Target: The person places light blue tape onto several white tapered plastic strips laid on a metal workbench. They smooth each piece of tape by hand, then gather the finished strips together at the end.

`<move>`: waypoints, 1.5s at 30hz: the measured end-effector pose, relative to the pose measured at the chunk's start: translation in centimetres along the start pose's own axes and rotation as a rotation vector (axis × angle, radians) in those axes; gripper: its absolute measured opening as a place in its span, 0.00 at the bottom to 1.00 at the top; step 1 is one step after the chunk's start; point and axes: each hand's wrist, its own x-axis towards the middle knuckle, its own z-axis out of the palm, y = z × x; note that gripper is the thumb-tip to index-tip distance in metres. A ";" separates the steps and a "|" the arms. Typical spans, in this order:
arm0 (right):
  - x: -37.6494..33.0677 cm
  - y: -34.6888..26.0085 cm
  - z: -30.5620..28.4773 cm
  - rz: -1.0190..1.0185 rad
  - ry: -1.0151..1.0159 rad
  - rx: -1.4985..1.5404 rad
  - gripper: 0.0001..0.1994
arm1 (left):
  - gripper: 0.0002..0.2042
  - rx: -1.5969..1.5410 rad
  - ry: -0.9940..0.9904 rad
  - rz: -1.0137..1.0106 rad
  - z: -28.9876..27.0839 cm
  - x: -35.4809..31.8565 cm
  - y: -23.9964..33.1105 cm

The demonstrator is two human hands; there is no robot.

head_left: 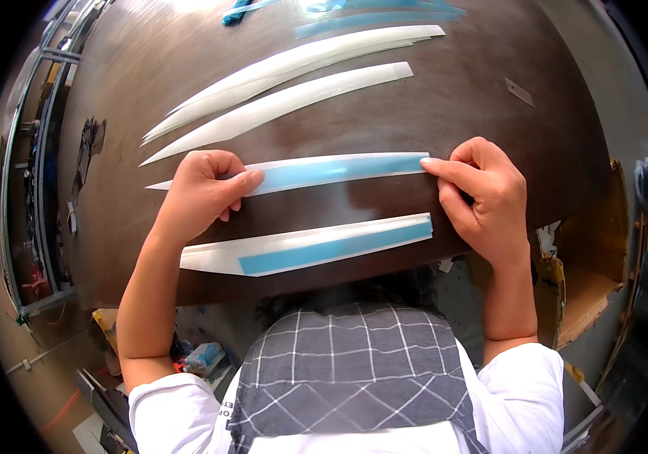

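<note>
A long white pointed strip (339, 157) lies crosswise on the table before me, with a light-blue film strip (339, 168) along its face. My left hand (210, 185) is closed near the pointed end, its thumb on the blue strip's left end and its other fingers curled. At the square end, the stretched index finger of my right hand (483, 189) touches the blue strip's tip; its thumb stands apart from that finger. Closer to me rests a stack of white strips (210, 257), the top one bearing a blue strip (331, 248).
Beyond my hands lie a single white strip (286, 110) and a layered pile of them (301, 64). Loose blue strips (377, 21) are at the far edge. A small flat blade-like piece (519, 92) lies right; dark scraps (88, 151) lie left. A cardboard box (589, 280) stands beside the table.
</note>
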 end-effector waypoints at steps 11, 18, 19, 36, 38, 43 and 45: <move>0.1 -0.3 -0.1 0.019 -0.009 0.016 0.09 | 0.15 0.114 0.059 0.061 0.6 -0.3 -0.2; 0.0 -0.1 -0.1 -0.020 -0.015 0.034 0.14 | 0.15 0.217 0.091 0.139 0.6 -0.1 -0.6; 0.0 -0.2 -0.1 -0.022 -0.017 0.031 0.14 | 0.15 0.261 0.105 0.181 0.4 -0.1 -0.8; -0.9 -6.0 1.7 -0.210 -0.117 -0.072 0.24 | 0.40 0.884 0.088 0.677 4.9 -5.1 -1.5; -1.5 -7.3 3.7 -0.217 -0.207 -0.059 0.30 | 0.41 0.882 0.101 0.685 5.1 -5.2 -1.6; -2.5 -6.1 2.9 -0.112 -0.244 -0.268 0.34 | 0.42 0.866 0.113 0.705 5.1 -5.2 -1.9; -3.1 -5.1 1.5 -0.069 -0.257 -0.333 0.35 | 0.42 0.866 0.113 0.699 5.2 -5.3 -2.0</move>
